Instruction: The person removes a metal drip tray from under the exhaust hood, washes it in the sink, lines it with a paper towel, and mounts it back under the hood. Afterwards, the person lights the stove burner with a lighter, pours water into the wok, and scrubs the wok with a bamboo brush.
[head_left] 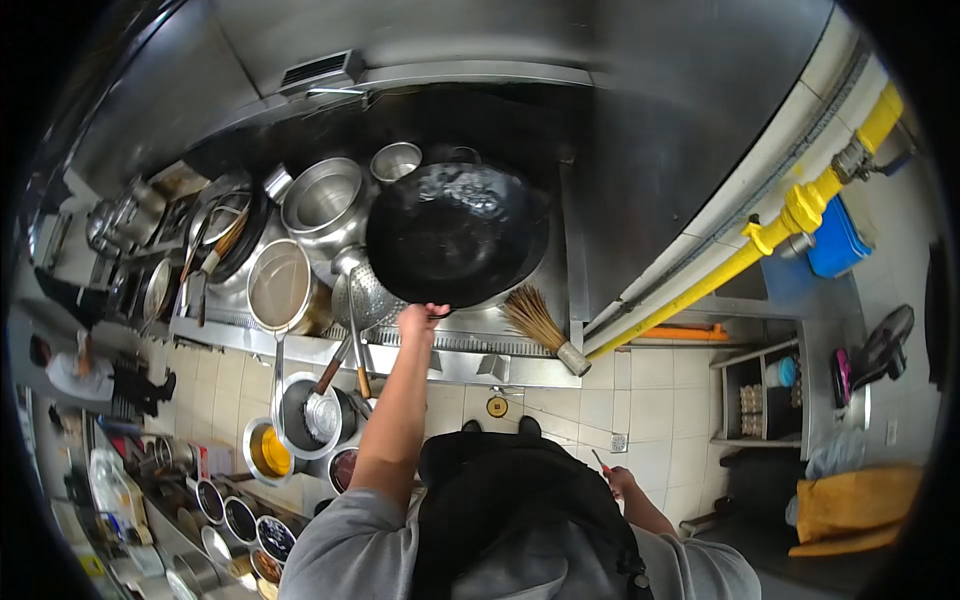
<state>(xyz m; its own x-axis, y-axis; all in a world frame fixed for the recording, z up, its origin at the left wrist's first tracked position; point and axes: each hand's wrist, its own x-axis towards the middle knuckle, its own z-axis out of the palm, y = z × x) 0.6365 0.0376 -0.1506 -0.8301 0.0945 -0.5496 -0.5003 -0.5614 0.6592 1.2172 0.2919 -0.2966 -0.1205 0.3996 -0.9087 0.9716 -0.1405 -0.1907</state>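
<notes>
A large black wok sits on the steel stove, with a shiny wet patch on its far inner wall. My left hand is closed on the wok's near handle. Low at my right side, my right hand is closed round a thin reddish stick-like object, too small to name. A bamboo brush lies just right of the wok. On the wok's left are a perforated skimmer and a mesh strainer resting over a pot.
Steel bowls stand at the back left. A pot with a ladle and a yellow-filled container are at the lower left. Yellow pipe crosses the right. Another person stands far left.
</notes>
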